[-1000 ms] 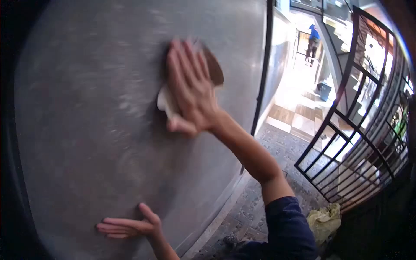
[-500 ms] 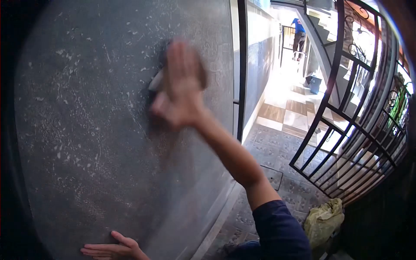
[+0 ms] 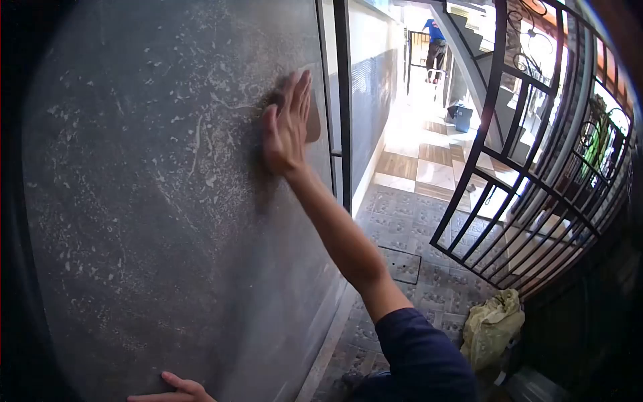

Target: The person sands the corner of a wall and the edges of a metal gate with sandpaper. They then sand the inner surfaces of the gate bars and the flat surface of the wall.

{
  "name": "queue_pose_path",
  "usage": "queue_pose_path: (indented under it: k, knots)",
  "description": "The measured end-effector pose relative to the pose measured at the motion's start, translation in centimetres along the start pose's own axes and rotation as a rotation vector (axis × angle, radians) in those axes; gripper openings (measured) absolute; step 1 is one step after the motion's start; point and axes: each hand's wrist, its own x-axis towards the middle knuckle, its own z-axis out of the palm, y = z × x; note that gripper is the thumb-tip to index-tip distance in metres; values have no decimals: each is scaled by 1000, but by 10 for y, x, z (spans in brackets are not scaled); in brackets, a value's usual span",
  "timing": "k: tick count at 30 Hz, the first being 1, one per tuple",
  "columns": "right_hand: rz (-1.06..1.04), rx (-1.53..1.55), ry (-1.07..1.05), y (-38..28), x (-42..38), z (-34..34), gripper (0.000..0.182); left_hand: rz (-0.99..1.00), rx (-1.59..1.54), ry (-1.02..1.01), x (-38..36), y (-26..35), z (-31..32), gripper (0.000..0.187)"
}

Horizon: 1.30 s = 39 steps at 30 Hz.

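My right hand point(image 3: 289, 127) lies flat against a dark grey wall point(image 3: 161, 221), fingers stretched upward, pressing a sheet of sandpaper point(image 3: 313, 124) to it. Only a brown edge of the sheet shows beside the fingers; the rest is hidden under the palm. Pale scratches and chipped, whitish spots cover the wall's surface. At the bottom of the view, my left hand point(image 3: 181, 388) rests open on the wall with nothing in it, partly cut off by the frame.
A dark metal post point(image 3: 343, 100) borders the wall on the right. Beyond stands an open barred gate point(image 3: 516, 167). A yellowish sack point(image 3: 492, 328) sits on the patterned floor tiles point(image 3: 395, 228). Farther back are a dark bin point(image 3: 461, 117), stairs point(image 3: 462, 40) and a person in blue point(image 3: 435, 43).
My right hand has slid the sandpaper toward the wall's right edge, and its blur is gone. The view has turned slightly right; my left hand now shows lower in the frame.
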Motion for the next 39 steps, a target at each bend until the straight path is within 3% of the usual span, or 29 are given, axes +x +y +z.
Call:
queue_pose_path:
  k: [1,3,5,6,8,12,13,17,18,20,22,23,24,25,27,29,31,32,34,35,39]
  knots:
    - [-70,-42,13,-11,-11,5,79,-10,2,10,2,-7,0,94]
    - [-250,-23,-201,-64,-67,2,84,-10,50,28,8,-18,-4,95]
    - [-618,83,-421,-102,-115,1,90,-33,51,35,3,-28,-12,95]
    - [-622,73,-418,-96,-111,0,90,-13,48,11,4,-32,-18,94]
    - [-855,-4,-499,-77,-96,1,93,56,21,-9,12,-41,-18,93]
    - [-133,210,5,-58,-44,7,101,99,-74,-48,7,-33,-14,93]
    - [-121,195,9,-65,-52,5,101,106,-87,-51,6,-33,-15,93]
    - [-582,82,-586,-109,-107,-4,96,121,-92,-50,19,-41,-16,92]
    - [-577,69,-584,-107,-109,-8,96,132,-102,-36,23,-44,-17,92]
    - [-645,296,-803,-103,-111,-9,91,110,-98,-27,24,-44,-18,92]
    - [-910,48,-571,-94,-100,-1,92,68,-61,-26,21,-46,-23,93]
    - [-706,260,-673,-93,-94,0,90,66,-48,-25,19,-48,-22,93]
    - [-716,119,-519,-93,-82,1,95,69,-30,-13,16,-51,-21,93]
    - [-714,144,-524,-99,-70,1,95,75,-6,-4,15,-56,-24,93]
    - [-337,92,-343,-114,-56,1,100,119,45,-26,18,-72,-38,93]
    - [-254,55,-347,-127,-71,2,100,153,81,-50,23,-86,-53,93]
    - [-350,47,-547,-140,-115,2,99,132,127,-81,23,-94,-66,94]
    - [-348,55,-551,-143,-144,4,99,132,135,-83,21,-97,-63,94]
    - [-509,-14,-499,-148,-186,7,100,272,337,141,8,-104,-50,79]
    - [-502,-6,-507,-148,-192,12,100,275,346,133,4,-111,-48,79]
    - [-406,111,-416,-166,-108,17,101,208,342,86,-1,-127,-42,82]
